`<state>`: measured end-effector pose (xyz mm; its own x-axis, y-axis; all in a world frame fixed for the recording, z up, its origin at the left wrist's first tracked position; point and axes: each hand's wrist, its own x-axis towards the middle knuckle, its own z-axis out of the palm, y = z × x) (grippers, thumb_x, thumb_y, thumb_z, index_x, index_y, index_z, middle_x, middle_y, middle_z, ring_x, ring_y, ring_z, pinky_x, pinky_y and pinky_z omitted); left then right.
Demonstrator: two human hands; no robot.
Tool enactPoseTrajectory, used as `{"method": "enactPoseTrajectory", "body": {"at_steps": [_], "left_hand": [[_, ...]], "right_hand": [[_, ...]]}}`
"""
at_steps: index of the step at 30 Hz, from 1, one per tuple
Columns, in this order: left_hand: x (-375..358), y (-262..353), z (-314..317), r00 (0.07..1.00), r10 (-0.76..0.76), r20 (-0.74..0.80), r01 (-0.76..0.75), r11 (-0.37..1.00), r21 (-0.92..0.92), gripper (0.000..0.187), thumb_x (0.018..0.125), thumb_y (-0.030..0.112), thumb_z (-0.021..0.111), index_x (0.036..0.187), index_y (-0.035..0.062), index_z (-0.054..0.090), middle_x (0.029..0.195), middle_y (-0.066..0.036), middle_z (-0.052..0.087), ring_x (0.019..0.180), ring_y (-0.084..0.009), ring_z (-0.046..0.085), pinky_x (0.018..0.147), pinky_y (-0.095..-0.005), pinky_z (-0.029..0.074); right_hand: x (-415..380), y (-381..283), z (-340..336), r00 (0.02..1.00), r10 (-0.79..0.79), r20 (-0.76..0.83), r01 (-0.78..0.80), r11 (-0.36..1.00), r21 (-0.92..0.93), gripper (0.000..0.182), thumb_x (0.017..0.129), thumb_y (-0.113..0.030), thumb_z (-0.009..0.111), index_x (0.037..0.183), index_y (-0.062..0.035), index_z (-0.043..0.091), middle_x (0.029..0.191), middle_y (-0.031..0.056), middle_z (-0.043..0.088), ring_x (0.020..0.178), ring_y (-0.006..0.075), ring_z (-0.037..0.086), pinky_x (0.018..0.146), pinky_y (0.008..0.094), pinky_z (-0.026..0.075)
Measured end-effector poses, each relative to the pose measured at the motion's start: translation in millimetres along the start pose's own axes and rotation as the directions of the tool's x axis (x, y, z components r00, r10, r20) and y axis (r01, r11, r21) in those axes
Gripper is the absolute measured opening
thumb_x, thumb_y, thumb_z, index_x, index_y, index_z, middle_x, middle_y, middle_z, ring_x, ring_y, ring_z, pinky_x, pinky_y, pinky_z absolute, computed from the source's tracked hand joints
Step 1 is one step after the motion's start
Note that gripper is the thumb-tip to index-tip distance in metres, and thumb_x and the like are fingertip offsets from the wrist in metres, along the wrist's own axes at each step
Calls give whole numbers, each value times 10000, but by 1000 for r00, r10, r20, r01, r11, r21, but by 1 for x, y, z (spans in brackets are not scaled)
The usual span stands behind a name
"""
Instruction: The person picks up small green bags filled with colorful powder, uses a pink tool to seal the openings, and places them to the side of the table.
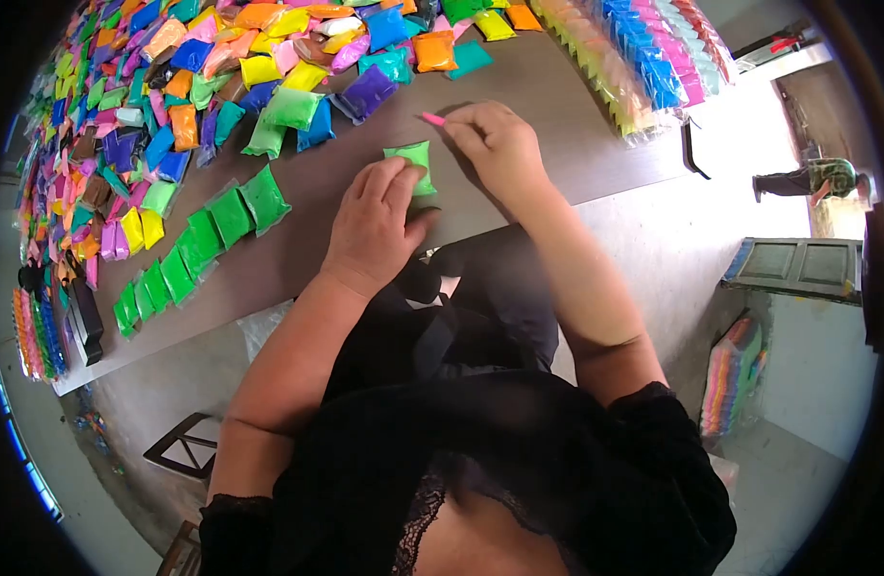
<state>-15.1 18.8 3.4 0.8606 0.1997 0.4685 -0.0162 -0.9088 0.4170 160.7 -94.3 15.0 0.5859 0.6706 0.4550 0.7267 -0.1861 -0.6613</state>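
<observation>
Pinning a green packet [410,158] flat near the desk [557,106] edge, the left hand [373,228] curls its fingers over it. The right hand [495,144] pinches a pink stick [432,119]. The packet looks light, soft, slippery; grip its sealed edges.
</observation>
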Motion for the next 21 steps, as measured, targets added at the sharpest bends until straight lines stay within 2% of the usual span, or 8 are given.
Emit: {"method": "enactPoseTrajectory", "body": {"at_steps": [3, 6, 8, 10, 12, 16, 18, 21], "left_hand": [[6, -2, -2, 996, -80, 25, 79, 996, 37, 584, 745, 163, 807, 1265, 78, 556, 1253, -112, 517, 1176, -327, 537, 1000, -440, 456], [18, -16, -2, 998, -57, 34, 52, 990, 134, 499, 805, 164, 766, 1263, 94, 579, 1185, -107, 577, 1091, -329, 596, 915, -420, 494], [29, -13, -9, 960, -277, -47, 252, 922, -292, 384, 871, 186, 729, 1219, 63, 624, 1075, -127, 672, 945, -349, 656, 803, -397, 528], [30, -16, -10, 957, -261, -127, 181, 879, -440, 325, 912, 217, 704, 1172, 29, 648, 973, -152, 716, 815, -376, 672, 725, -397, 539], [28, -16, -16, 782, -502, 369, 575, 350, -740, 316, 918, 216, 696, 1164, 23, 647, 992, -154, 715, 819, -373, 671, 755, -410, 540], [30, -6, -20, 751, -564, 344, 651, 718, -246, 322, 889, 211, 724, 1159, 45, 662, 1053, -130, 690, 911, -340, 657, 818, -407, 529], [29, -1, -19, 968, -158, -197, 202, 951, 234, 324, 850, 177, 745, 1145, 65, 670, 1139, -109, 645, 1053, -311, 614, 890, -398, 505], [18, -12, -18, 988, 122, -90, -102, 974, 203, 339, 823, 144, 745, 1143, 62, 666, 1198, -103, 608, 1138, -290, 571, 959, -394, 483]], "right_hand": [[-12, -2, -1, 962, 269, -50, -256, 949, 183, 141, 885, -173, 707, 943, -47, 735, 873, 104, 686, 867, 258, 658, 772, 349, 517], [-15, -6, -3, 947, 313, -69, -295, 935, 199, 134, 884, -162, 723, 939, -40, 733, 846, 98, 671, 809, 218, 644, 744, 329, 511], [-16, -5, -3, 945, 313, -95, -287, 933, 216, 136, 883, -162, 727, 941, -40, 734, 841, 94, 667, 790, 206, 639, 733, 325, 510], [-18, -2, -3, 942, 313, -119, -280, 932, 230, 138, 882, -163, 731, 943, -40, 735, 835, 91, 664, 770, 195, 634, 721, 322, 510], [-17, 0, -2, 939, 329, -104, -295, 922, 251, 140, 881, -163, 736, 949, -41, 739, 837, 92, 664, 756, 185, 635, 707, 318, 511], [-18, 0, -1, 943, 322, -83, -293, 923, 248, 145, 880, -169, 741, 949, -41, 740, 841, 93, 665, 762, 184, 637, 710, 317, 512], [-17, -1, -3, 944, 317, -90, -286, 925, 249, 147, 877, -171, 745, 947, -42, 740, 842, 92, 666, 769, 187, 639, 717, 319, 513], [-18, 2, -2, 952, 291, -91, -258, 928, 268, 142, 878, -167, 741, 949, -44, 740, 849, 92, 670, 776, 192, 640, 725, 323, 514]]}}
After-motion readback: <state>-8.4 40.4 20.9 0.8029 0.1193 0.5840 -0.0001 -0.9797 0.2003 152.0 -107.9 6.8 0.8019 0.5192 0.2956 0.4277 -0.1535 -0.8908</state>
